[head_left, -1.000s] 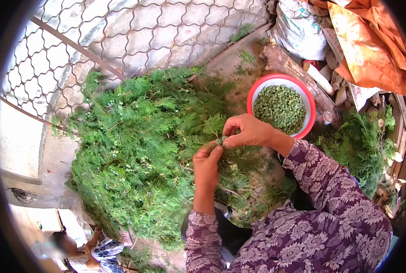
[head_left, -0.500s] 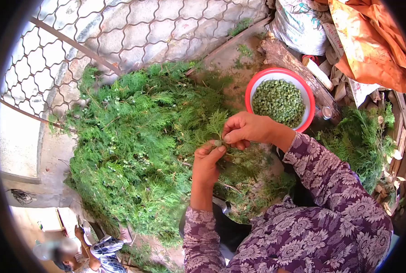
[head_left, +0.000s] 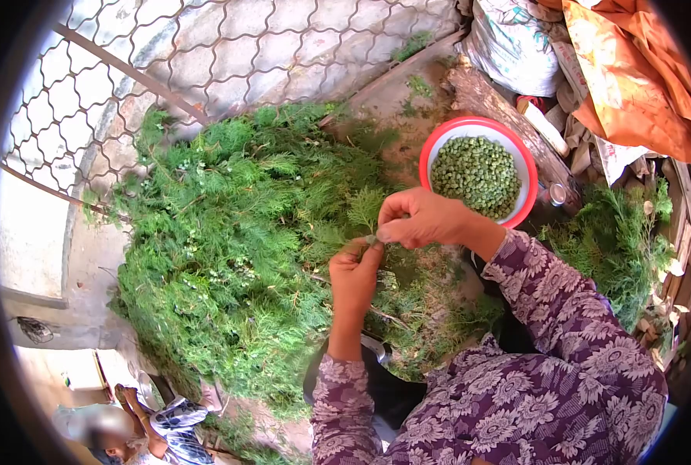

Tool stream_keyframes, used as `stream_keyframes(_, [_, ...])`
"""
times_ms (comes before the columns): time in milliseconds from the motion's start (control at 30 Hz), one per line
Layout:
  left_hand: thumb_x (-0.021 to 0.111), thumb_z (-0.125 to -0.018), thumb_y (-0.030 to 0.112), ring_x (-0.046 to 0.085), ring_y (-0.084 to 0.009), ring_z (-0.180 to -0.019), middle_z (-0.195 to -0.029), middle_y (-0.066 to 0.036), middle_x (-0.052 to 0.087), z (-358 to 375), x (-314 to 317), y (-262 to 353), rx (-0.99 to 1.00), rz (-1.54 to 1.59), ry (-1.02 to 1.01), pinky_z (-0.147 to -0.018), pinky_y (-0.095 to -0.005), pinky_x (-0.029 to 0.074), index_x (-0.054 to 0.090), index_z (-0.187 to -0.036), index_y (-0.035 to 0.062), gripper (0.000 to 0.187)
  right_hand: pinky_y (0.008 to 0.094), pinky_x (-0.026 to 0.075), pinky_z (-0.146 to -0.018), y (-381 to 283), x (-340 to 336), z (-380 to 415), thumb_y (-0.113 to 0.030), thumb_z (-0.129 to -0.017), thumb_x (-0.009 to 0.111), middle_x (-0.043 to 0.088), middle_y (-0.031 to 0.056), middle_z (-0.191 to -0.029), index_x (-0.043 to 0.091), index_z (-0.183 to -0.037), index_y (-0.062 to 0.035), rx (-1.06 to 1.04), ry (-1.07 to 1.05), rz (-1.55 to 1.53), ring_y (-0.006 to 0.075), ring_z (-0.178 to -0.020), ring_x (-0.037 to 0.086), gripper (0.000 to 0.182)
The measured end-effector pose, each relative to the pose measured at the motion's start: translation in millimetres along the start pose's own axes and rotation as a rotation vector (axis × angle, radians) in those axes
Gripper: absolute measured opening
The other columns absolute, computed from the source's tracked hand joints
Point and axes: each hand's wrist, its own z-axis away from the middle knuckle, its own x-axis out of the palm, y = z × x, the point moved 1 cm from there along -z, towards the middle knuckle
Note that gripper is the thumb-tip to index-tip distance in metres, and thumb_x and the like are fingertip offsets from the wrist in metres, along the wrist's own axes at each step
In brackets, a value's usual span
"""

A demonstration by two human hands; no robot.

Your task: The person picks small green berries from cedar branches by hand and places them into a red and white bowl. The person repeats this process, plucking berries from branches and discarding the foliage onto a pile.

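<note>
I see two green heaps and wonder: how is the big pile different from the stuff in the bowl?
The big pile is feathery, bright green branches loose on the ground; the bowl's contents are small, round, duller green bits heaped inside a red-rimmed bowl. The pile spreads far wider. Both are green.

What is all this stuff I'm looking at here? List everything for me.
sprig: one, green, pinched between both hands
leafy pile: one, green, left and centre
bowl: one, red rim, upper right, full of green seeds
smaller greens: one heap, right
mesh fence: grey, top left
cloth: orange, top right
sack: white, top
other person: one, bottom left
left hand: on sprig
right hand: on sprig
</note>
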Motion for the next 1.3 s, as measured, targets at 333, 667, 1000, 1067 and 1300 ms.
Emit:
stream_keyframes(333, [0.060,-0.081,0.008,0.044,-0.0027,-0.062,-0.069,0.004,0.054,0,-1,-4,-0.029,-0.082,-0.053,-0.056,-0.0174,0.035,0.063,-0.087,-0.0026,0.012,0.0205,0.040,-0.045,1,3,-3,-0.024,-0.077,0.062,0.056,0.0012,-0.066,0.057,-0.076,-0.0009,-0.064,0.051,0.465,0.0058,-0.051,0.051,0.023])
stream_keyframes(667, [0.060,-0.079,0.004,0.057,-0.0141,-0.066,-0.077,-0.006,0.061,-5,-14,7,-0.165,0.387,0.056,-0.062,-0.0284,0.049,0.060,-0.085,-0.0006,0.008,0.0226,0.044,-0.052,-16,-56,16,-0.016,-0.076,0.057,0.059,0.0058,-0.072,0.056,-0.090,-0.0014,-0.107,0.322,0.268,0.0117,-0.060,0.057,0.020])
stream_keyframes(1000, [0.061,-0.079,0.004,0.057,-0.0140,-0.071,-0.081,-0.005,0.061,-14,-25,-6,-0.130,0.551,0.223,-0.066,-0.0280,0.048,0.056,-0.091,0.0007,0.013,0.0297,0.045,-0.065,-3,-75,16,-0.022,-0.072,0.061,0.062,0.0091,-0.075,0.061,-0.086,-0.0002,-0.310,0.513,1.021,0.0186,-0.069,0.058,0.026])
stream_keyframes(1067, [0.061,-0.079,0.004,0.057,-0.0137,-0.072,-0.082,-0.005,0.061,-11,-20,1,-0.128,0.567,0.229,-0.067,-0.0277,0.048,0.056,-0.090,0.0009,0.013,0.0280,0.044,-0.061,-6,-44,9,-0.028,-0.074,0.062,0.060,0.0068,-0.069,0.062,-0.082,0.0001,-0.203,0.166,0.627,0.0138,-0.067,0.056,0.029])
stream_keyframes(1300, [0.062,-0.078,0.005,0.057,-0.0128,-0.068,-0.079,-0.004,0.061,-10,-6,-1,-0.186,0.579,0.215,-0.063,-0.0277,0.047,0.058,-0.089,0.0013,0.012,0.0231,0.038,-0.057,-4,-8,-10,-0.024,-0.078,0.063,0.053,-0.0017,-0.067,0.060,-0.083,-0.0007,-0.132,0.023,0.467,0.0049,-0.065,0.047,0.024])
